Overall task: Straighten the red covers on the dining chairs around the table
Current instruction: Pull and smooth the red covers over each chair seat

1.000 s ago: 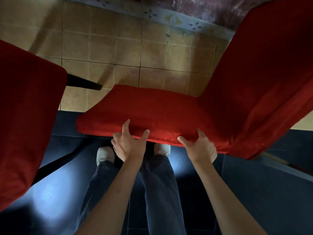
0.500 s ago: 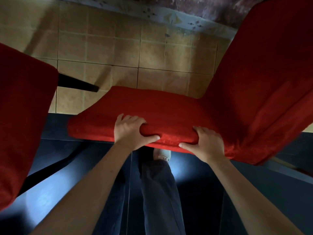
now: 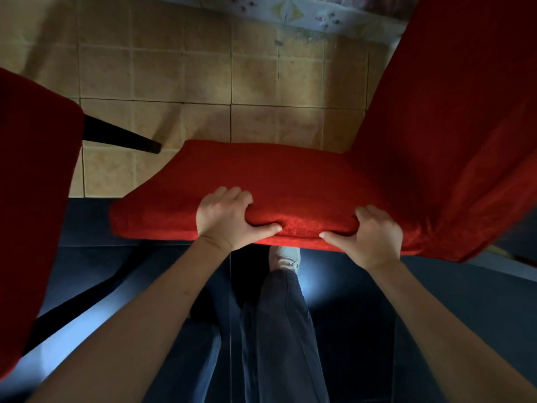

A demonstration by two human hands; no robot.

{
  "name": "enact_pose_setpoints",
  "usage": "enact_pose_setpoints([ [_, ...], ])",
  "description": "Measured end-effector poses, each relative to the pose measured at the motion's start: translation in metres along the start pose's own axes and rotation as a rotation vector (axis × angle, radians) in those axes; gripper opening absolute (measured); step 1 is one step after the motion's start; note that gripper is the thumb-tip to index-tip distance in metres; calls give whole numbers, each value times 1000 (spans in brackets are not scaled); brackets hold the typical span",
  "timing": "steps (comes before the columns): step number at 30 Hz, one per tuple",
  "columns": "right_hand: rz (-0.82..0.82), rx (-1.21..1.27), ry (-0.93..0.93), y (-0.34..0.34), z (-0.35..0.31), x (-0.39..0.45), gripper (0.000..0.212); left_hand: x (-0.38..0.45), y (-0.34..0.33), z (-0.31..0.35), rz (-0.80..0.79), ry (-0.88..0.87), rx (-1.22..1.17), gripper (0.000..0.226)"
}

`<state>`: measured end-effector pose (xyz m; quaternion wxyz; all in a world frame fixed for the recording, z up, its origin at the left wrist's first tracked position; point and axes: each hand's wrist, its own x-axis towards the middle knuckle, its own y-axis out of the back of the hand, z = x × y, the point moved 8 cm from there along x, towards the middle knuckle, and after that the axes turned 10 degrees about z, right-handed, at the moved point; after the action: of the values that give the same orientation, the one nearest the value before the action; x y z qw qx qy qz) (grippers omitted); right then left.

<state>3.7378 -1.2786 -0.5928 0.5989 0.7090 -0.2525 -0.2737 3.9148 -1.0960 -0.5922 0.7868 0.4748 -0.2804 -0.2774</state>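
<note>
Red seat cover [image 3: 290,175] | left hand [image 3: 226,219] grips front edge | right hand [image 3: 374,237] grips front edge

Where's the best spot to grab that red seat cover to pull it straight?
Probably the near edge of the seat cover, from the side facing you. There it wraps a rounded lip, so fingers go on top and thumbs below, as the left hand and right hand grip now.
</note>
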Motion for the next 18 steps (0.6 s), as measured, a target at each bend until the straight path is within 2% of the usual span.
enact_pose_setpoints([
  [12,25,90,-7,-4,-1,-17,71,-21,-2,-4,43,-30,-24,69],
  [18,-28,83,-30,-8,-2,-17,72,-21,-1,-6,33,-32,-31,68],
])
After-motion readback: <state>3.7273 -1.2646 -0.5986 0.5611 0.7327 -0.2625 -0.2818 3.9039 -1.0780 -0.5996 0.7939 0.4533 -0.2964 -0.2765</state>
